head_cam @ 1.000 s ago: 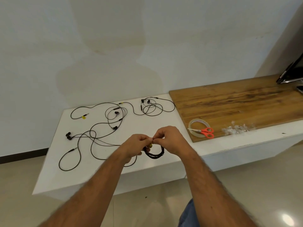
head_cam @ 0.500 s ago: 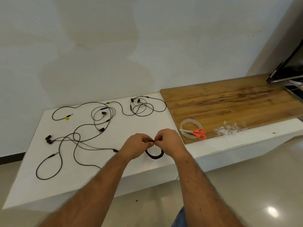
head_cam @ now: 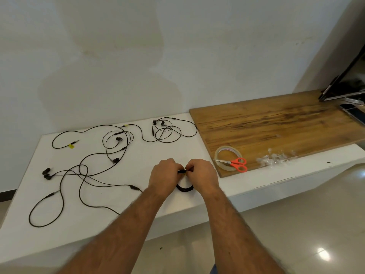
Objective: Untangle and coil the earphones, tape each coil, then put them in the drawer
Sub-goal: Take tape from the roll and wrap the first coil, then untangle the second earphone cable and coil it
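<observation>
Black earphones, orange-handled scissors, streaked brown wooden board, white table

Over the white counter, the left hand and the right hand meet fingertip to fingertip and pinch the top of a small black earphone coil, whose lower loop hangs between the 2 wrists. To the left lie loose black earphones in tangled loops, with another loosely looped set near the wall. On the wooden board to the right, orange-handled scissors rest across a roll of clear tape, crumpled clear tape scraps lie just beside them, and a dark screen leans at the far right edge.
</observation>
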Demonstrator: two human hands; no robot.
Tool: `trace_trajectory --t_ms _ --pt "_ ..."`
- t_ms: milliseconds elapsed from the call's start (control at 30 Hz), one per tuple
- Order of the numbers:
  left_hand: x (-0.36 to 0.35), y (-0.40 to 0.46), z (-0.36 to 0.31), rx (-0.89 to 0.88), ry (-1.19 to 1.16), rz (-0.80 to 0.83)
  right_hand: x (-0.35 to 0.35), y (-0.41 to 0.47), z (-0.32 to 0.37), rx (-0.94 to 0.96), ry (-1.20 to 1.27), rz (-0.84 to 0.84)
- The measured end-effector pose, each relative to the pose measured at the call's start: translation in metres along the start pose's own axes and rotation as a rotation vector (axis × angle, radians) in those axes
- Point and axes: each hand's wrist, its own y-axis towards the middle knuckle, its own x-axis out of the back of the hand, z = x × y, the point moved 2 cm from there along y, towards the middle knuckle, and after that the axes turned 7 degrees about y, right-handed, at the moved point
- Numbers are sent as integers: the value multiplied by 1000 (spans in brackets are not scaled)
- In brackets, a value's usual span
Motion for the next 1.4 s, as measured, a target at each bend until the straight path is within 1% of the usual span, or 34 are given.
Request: trace_trajectory --t_ms 233,400,500,667,833,1033,1167,1400 --pt "-5 6 3 20 -42 -10 -2 6 -2 20 -10 -6" --pt "-5 2 7 60 -169 -2 -1 6 -2 33 5 37" --pt "1 -3 11 78 -217 -24 3 5 0 41 14 26" --pt "19 -21 26 90 -206 -66 12 1 11 78 7 1" --pt "39 -46 52 140 -175 -107 12 -6 28 117 22 -4" --pt "49 -81 86 205 -158 -113 -5 -17 47 181 -9 70" --pt "48 -96 106 245 -169 -113 -21 -26 66 257 -37 125" --pt "44 -97 131 291 -185 -124 -58 -44 93 351 -130 222"
